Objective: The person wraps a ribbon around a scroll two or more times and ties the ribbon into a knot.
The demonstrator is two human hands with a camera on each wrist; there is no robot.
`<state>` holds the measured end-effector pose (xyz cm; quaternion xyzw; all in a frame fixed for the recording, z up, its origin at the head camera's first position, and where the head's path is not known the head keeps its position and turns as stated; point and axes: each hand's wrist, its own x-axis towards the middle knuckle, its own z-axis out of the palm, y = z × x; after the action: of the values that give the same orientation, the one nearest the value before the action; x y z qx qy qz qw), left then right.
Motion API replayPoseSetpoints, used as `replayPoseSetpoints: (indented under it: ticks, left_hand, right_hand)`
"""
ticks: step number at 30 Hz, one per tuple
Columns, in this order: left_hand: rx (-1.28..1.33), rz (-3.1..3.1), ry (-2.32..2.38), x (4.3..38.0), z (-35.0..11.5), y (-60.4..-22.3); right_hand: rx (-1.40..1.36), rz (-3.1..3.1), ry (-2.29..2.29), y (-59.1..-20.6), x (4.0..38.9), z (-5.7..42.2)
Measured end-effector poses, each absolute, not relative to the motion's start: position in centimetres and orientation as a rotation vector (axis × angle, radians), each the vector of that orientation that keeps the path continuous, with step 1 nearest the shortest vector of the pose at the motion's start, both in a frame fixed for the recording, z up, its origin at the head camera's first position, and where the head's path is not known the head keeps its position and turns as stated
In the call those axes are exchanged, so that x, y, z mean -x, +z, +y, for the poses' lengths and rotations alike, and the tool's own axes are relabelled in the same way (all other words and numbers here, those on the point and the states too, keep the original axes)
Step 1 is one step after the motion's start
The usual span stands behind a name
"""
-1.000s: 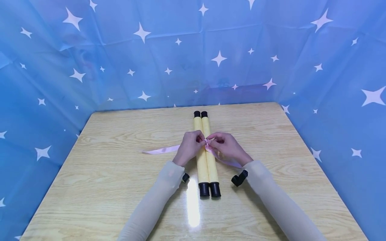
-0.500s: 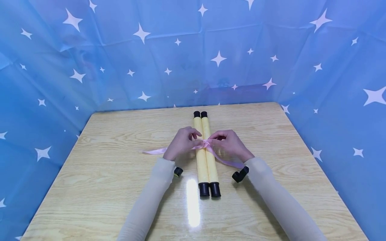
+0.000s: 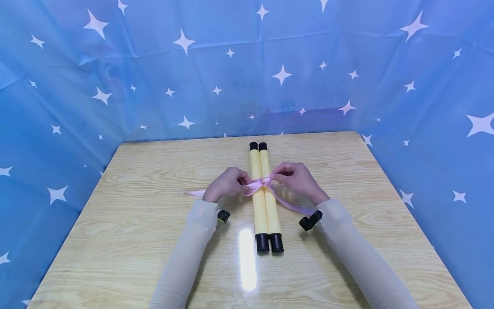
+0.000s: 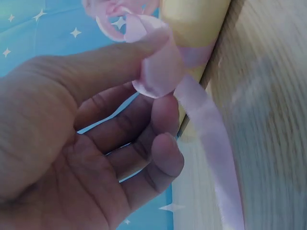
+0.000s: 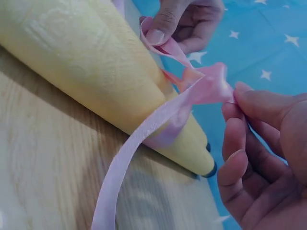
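Observation:
Two yellow scrolls (image 3: 260,210) with black end caps lie side by side on the table. A pink ribbon (image 3: 264,182) goes round their middle and is knotted on top, with a loop out to each side. My left hand (image 3: 227,184) pinches the left loop between thumb and fingers; in the left wrist view the ribbon loop (image 4: 160,67) folds under the thumb. My right hand (image 3: 299,180) pinches the right loop at its end, thumb against forefinger, as the right wrist view shows at the ribbon loop (image 5: 216,84). Loose tails hang to both sides, one toward each wrist.
The wood-grain table (image 3: 154,240) stretches out around the scrolls. A blue curtain (image 3: 239,77) with white stars hangs behind it and along both sides. A black wrist camera (image 3: 310,220) sits at the right sleeve, another at the left.
Both hands were together at the knot. The left hand has drawn away to the left with its loop and the right hand slightly to the right, so the bow has spread wider.

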<state>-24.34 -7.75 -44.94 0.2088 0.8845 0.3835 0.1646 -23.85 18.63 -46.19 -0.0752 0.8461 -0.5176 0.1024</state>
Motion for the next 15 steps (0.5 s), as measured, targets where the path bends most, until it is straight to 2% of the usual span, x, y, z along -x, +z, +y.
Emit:
replayPoseSetpoints:
  ticks: [15]
  left_hand:
    - [-0.580, 2.554, 1.202, 25.0, -10.0, -44.0]
  right_hand:
    - [0.110, 2.528, -1.575, -45.5, 24.0, 21.3]
